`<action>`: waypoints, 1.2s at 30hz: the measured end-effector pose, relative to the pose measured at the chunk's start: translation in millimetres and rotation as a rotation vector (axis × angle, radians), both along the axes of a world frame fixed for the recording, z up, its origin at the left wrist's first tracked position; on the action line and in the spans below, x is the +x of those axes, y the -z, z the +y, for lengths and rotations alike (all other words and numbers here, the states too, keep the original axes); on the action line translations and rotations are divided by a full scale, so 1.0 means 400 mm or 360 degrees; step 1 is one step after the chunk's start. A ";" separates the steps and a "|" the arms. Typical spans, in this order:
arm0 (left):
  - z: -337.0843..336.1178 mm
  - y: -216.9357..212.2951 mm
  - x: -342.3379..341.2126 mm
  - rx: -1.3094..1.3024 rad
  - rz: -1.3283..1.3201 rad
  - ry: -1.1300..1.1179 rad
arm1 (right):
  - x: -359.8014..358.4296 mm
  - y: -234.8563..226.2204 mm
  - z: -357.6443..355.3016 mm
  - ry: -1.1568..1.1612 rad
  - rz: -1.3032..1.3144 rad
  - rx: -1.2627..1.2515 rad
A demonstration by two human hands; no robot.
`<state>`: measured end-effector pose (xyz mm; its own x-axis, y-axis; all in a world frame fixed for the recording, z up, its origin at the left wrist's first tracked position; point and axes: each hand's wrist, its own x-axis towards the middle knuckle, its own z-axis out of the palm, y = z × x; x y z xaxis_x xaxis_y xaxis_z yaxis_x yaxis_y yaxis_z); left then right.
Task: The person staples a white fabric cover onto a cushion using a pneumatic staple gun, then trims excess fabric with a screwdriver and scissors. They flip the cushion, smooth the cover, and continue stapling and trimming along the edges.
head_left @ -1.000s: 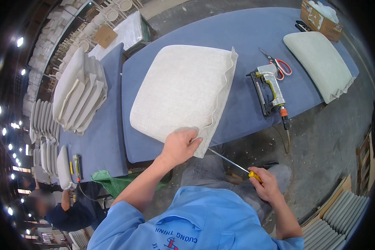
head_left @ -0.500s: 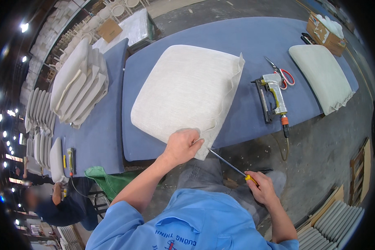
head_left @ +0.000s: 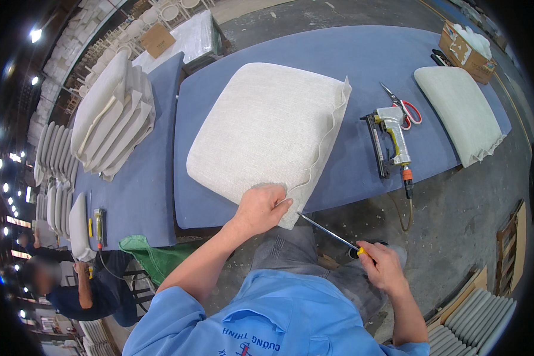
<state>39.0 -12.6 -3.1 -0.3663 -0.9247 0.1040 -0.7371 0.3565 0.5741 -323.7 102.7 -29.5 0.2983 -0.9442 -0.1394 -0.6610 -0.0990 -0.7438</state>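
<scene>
A pale grey fabric-covered seat cushion [head_left: 261,127] lies on the blue padded table, its ruffled fabric edge on the right side. My left hand [head_left: 261,209] is closed, pinching the fabric at the cushion's near corner, which juts past the table edge. In my right hand [head_left: 384,267] is a screwdriver [head_left: 331,235] with a yellow handle and a long metal shaft, its tip at that fabric corner. Whether the tip is inside the fabric, I cannot tell. To the right of the cushion lie a staple gun [head_left: 396,137] and red-handled scissors [head_left: 410,113].
Another covered cushion [head_left: 458,110] rests at the table's right end, near a cardboard box [head_left: 466,54]. Stacked cushions [head_left: 110,121] stand on the left table [head_left: 142,202]. A co-worker [head_left: 80,293] sits at lower left. The staple gun's hose [head_left: 406,219] hangs over the edge.
My right hand has shifted slightly to the right with the screwdriver, and its grip has turned a little. My left hand keeps hold of the corner, nearly still.
</scene>
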 end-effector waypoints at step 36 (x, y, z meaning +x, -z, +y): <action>-0.010 -0.005 -0.004 0.0005 -0.0034 0.0015 | 0.010 0.256 -0.052 -0.0267 -0.1826 0.2235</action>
